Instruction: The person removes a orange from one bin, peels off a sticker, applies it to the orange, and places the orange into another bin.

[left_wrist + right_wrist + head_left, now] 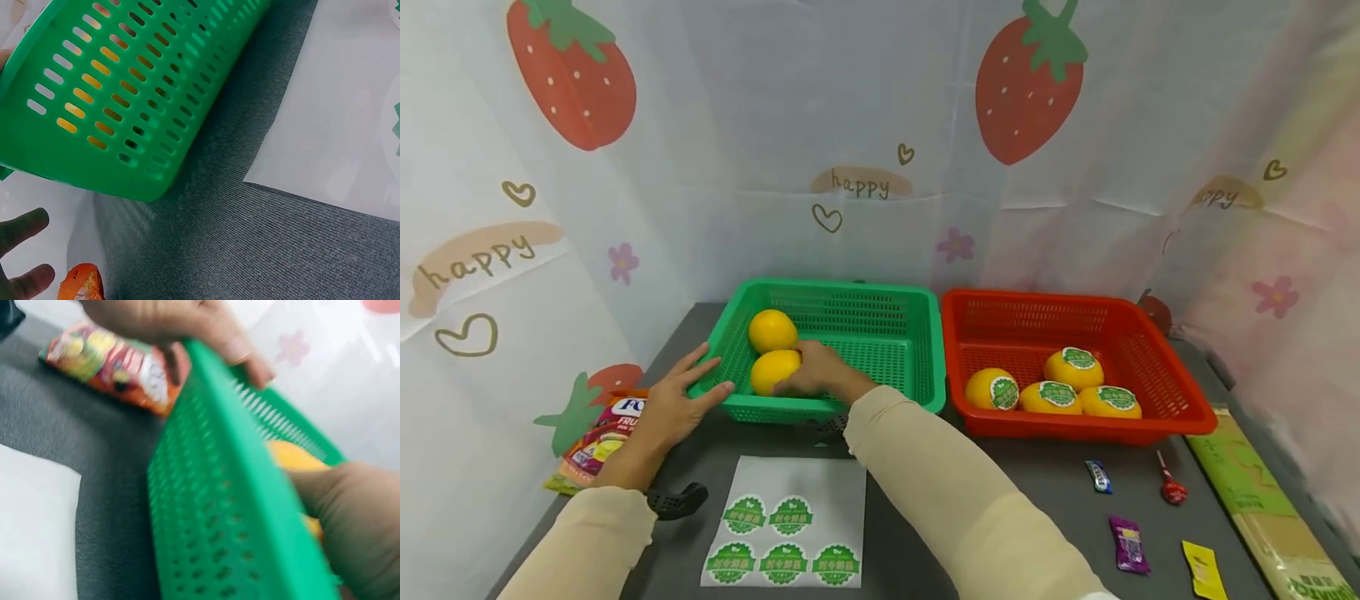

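Observation:
Two oranges without stickers sit at the left end of the green basket [928,350]. My right hand [820,369] reaches over its front rim and grips the nearer orange [771,372], thumb in front and fingers on the far side, partly hidden. Behind it lies the other orange [772,331]. At the basket's front left corner is my left hand [673,408], its fingers spread and the thumb laid over the rim. In the right wrist view the basket wall [206,506] hides most of the gripped orange.
A red basket [1180,400] holds several stickered oranges [1048,397]. A sheet of green stickers [793,479] lies in front. At the left is a candy bag [598,446]; small wrapped candies [1127,546], a lollipop [1172,489] and a long green package [1262,508] lie right.

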`<state>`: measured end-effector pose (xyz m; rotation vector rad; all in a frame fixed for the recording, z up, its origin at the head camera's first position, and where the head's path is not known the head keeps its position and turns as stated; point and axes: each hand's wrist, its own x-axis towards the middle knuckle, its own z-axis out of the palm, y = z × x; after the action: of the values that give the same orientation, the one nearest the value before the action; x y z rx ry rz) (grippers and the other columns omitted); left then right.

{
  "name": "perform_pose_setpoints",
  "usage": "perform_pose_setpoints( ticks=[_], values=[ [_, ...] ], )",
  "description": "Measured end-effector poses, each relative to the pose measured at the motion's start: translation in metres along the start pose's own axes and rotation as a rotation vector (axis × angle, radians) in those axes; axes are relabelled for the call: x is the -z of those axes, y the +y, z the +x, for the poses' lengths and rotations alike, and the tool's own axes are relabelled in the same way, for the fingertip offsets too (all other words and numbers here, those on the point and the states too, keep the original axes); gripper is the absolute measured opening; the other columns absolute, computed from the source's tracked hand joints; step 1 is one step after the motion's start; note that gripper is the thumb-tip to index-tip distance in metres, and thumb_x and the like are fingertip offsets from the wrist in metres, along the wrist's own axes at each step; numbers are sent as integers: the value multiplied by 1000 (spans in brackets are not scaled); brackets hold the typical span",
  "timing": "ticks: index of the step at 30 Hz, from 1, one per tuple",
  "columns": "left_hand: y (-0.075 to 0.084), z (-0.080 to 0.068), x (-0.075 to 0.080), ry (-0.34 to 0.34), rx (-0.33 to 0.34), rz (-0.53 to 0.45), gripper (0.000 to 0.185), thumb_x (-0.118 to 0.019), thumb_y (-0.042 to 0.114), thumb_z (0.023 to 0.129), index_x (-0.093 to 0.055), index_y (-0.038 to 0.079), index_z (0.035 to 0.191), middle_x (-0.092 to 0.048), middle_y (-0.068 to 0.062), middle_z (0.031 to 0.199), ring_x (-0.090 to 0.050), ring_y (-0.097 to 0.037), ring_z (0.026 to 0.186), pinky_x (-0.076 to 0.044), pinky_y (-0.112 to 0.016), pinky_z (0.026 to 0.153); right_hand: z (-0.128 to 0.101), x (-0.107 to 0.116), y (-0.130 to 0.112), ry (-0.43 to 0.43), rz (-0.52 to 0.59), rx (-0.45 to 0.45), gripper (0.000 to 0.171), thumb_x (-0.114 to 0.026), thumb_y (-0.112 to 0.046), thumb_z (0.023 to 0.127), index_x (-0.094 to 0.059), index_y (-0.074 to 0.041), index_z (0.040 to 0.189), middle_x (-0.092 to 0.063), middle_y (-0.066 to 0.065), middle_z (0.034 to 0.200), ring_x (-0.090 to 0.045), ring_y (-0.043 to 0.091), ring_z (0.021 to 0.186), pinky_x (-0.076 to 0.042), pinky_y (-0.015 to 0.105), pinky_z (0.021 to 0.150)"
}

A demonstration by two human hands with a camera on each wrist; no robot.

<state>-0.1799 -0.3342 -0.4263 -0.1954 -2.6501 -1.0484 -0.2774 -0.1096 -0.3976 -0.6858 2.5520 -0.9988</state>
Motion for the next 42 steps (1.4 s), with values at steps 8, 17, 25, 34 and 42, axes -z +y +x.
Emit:
perform_pose_setpoints(
  ticks=[8, 17, 25, 34, 42],
  values=[
    [-2, -1, -1, 0, -15, -8, 58, -65, 31, 94, -49, -2, 139, -27, -15, 154, -26, -48, 135, -24, -68, 99, -71, 45, 7, 116, 204, 144, 79, -83, -36, 74, -48, -13, 141, -57, 3, 117, -57, 19, 91, -51, 32, 72],
    [-1, 1, 8, -26, -1, 8, 61, -61, 35, 96, -46, -2, 141, -22, -14, 156, -22, -49, 135, -21, -70, 99, -191, 55, 62, 238, 339, 276, 76, -85, -25, 75, -48, -13, 141, -56, 5, 126, -60, 22, 98, -51, 37, 84],
    [4, 0, 7, -63, 34, 20, 65, -57, 40, 97, -38, 2, 147, -18, -14, 158, -20, -50, 136, -19, -71, 99, -245, 29, 120, 269, 332, 166, 77, -86, -28, 74, -48, -15, 140, -56, 3, 129, -58, 19, 106, -45, 43, 94],
    [57, -18, 6, 184, -143, 24, 67, -70, 20, 90, -39, 7, 148, -29, -26, 149, -26, -50, 133, -23, -73, 95, -265, 7, 155, 219, 219, 23, 83, -85, -43, 71, -49, -15, 141, -54, 4, 134, -51, 25, 118, -34, 56, 100],
    [98, -56, -28, 184, -449, -216, 52, -71, -7, 77, -60, 0, 128, -53, -17, 133, -45, -23, 126, -33, -30, 103, -262, 3, 168, 208, 295, 42, 82, -85, -37, 73, -47, -17, 143, -52, 0, 137, -48, 22, 121, -30, 57, 103]
  ],
)
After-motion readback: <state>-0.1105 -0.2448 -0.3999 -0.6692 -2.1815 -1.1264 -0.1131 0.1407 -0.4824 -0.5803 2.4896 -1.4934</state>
